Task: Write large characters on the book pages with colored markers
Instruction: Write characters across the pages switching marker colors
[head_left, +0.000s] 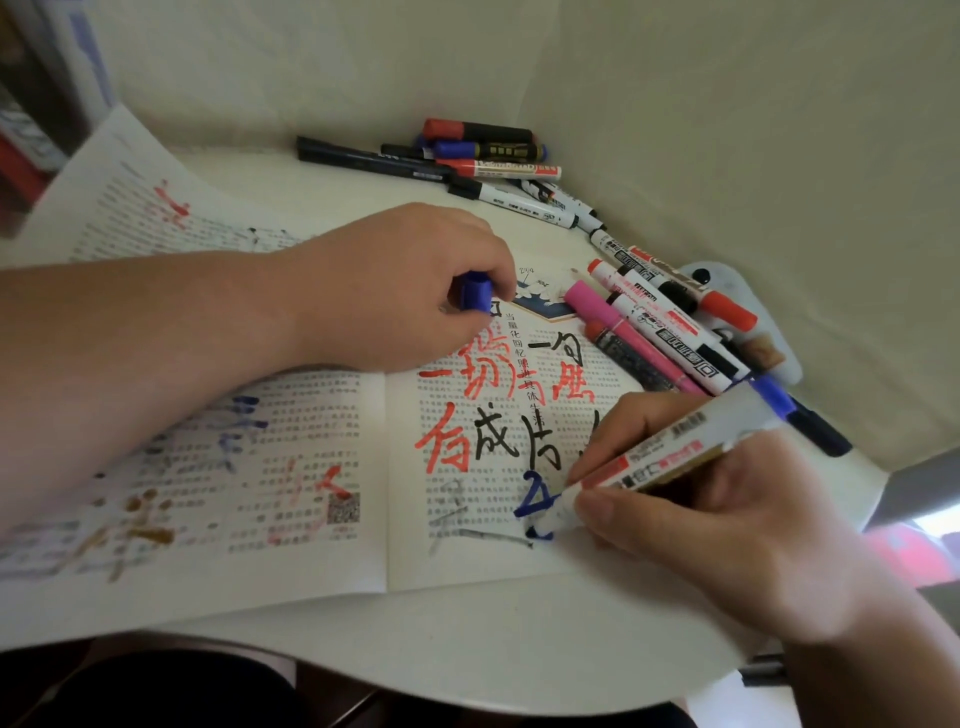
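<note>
Right hand (727, 525) grips marker (675, 447) at page (467, 561) bottom edge; left hand (395, 291) fingers (483, 249) clench blue cap (475, 293).

2 bare forearms (156, 338) run into the left hand (400, 291) and right hand (727, 525) (thumbnail (597, 506) trimmed short).

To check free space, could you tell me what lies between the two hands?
In the head view, only the book page lies between the left hand, holding a cap, and right hand, holding a marker; it carries red characters and black characters.
</note>
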